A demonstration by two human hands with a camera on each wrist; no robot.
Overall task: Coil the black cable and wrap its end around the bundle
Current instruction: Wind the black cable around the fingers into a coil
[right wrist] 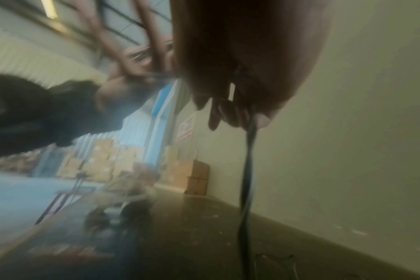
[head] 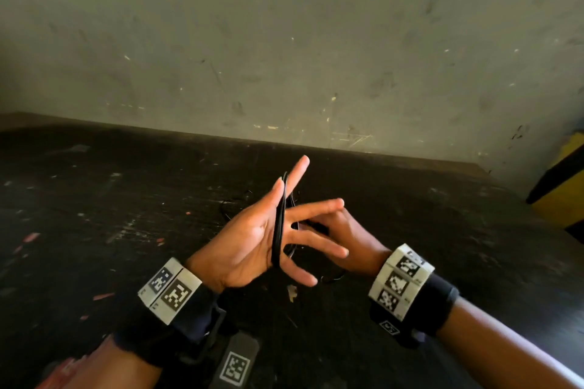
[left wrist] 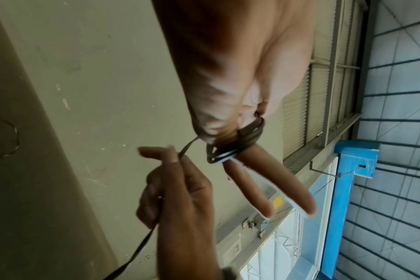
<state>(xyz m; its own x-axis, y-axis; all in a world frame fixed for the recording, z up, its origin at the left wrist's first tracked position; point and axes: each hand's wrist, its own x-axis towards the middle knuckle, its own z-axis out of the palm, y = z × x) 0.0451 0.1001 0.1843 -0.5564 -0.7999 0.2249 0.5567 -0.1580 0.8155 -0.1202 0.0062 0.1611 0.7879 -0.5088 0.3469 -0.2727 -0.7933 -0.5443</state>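
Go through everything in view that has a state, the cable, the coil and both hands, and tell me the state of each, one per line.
black cable: partly coiled, free length trailing down from the right hand.
coil: several loops round the left hand's fingers, end not yet wrapped.
left hand: fingers straight and spread, carrying the coil.
right hand: pinching the cable's free length.

Thin black cable (head: 278, 224), several loops around spread left-hand fingers (head: 313, 245); free end trailing down

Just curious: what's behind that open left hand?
Behind the left hand, the right hand pinches the black cable; its fingertips are hidden in the head view.
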